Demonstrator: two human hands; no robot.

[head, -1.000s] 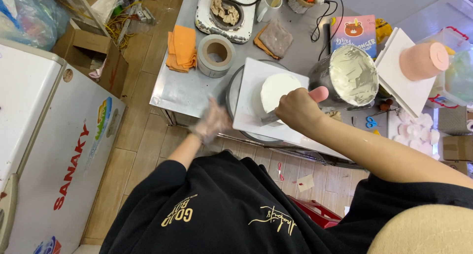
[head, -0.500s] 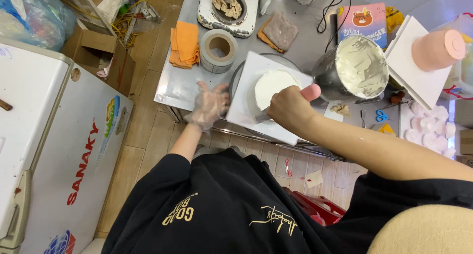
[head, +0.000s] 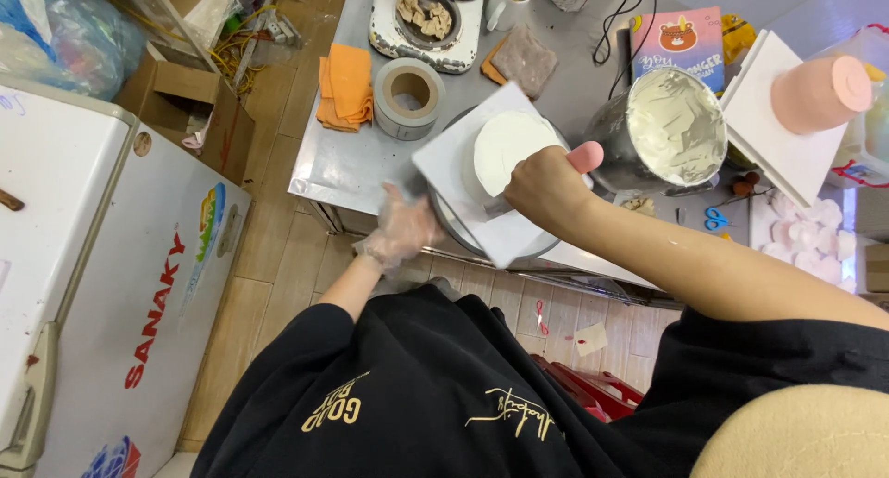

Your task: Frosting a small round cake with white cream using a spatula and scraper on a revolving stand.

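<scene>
Frosting-soft white cake (head: 507, 146) sits on a square white board (head: 454, 177) atop the turntable on the steel desk (head: 356, 168), right hand (head: 546, 189) fisted around a pink-handled spatula (head: 583, 156), gloved left hand (head: 405, 226) spread at board edge; fragile, likely best held by the stiff board.

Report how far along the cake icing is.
Done: the white cake already looks coated on top, sitting on its square board. In hand: right hand holds a pink-handled spatula at its side; gloved left hand at the board's edge. Left: sides unclear; bowl holds cream.
</scene>
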